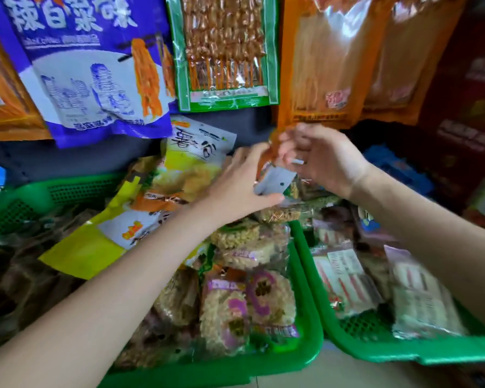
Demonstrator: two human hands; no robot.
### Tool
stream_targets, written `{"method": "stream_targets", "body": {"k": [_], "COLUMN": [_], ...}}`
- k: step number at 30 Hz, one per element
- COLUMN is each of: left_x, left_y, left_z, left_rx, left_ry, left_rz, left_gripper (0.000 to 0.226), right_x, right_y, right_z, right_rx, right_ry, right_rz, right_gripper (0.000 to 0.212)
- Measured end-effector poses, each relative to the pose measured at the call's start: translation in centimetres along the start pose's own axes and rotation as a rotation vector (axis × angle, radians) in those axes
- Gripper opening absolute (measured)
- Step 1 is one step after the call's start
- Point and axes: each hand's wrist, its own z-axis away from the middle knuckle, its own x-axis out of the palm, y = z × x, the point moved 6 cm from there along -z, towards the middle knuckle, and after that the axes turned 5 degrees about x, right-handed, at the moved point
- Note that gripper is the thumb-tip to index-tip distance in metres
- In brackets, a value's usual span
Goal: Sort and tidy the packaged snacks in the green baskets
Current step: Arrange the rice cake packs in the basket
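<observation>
Two green baskets stand side by side: the left basket holds yellow packets and clear packs of crispy rice cakes; the right basket holds clear packs with white labels. Above the baskets' far ends, both hands hold one small snack packet with an orange top and a grey-white label. My left hand grips its lower part, thumb under the label. My right hand pinches its upper orange end with curled fingers. The packet is blurred.
Large bags hang above the baskets: a purple and white bag, a green-edged pack of skewers and orange bags. Dark red boxes stand at the right. A blue item lies behind the right basket.
</observation>
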Motion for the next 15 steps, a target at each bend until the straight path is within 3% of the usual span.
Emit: {"method": "stream_targets", "body": {"k": [3,6,8,11,13,15], "left_x": [-0.3,-0.7,-1.2,-1.9,-2.3,-2.5], "left_y": [-1.5,-3.6,-5.1,-6.9,-6.9,-5.8], "left_z": [-0.5,0.1,0.9,1.8,1.9,1.4], "left_rx": [-0.143,-0.217,-0.293,-0.425,-0.447,-0.349], "left_ry": [0.147,0.266,0.314,0.355,0.368,0.353], "left_rz": [-0.131,-0.089,-0.057,-0.026,-0.048,-0.234], "left_gripper": [0.066,0.042,0.039,0.062,0.076,0.08], "right_x": [-2.5,-6.7,-8.3,-7.4,-5.5,-4.0], "right_y": [-1.1,0.3,2.7,6.6,6.9,6.7], "right_z": [-0.2,0.4,1.0,1.4,0.8,-0.1], "right_rx": [-0.065,0.027,0.207,0.378,0.271,0.205], "right_ry": [0.145,0.293,0.252,0.108,0.095,0.082], "right_rz": [0.051,0.492,0.775,0.753,0.745,0.556], "right_gripper": [0.019,0.016,0.012,0.024,0.024,0.021]}}
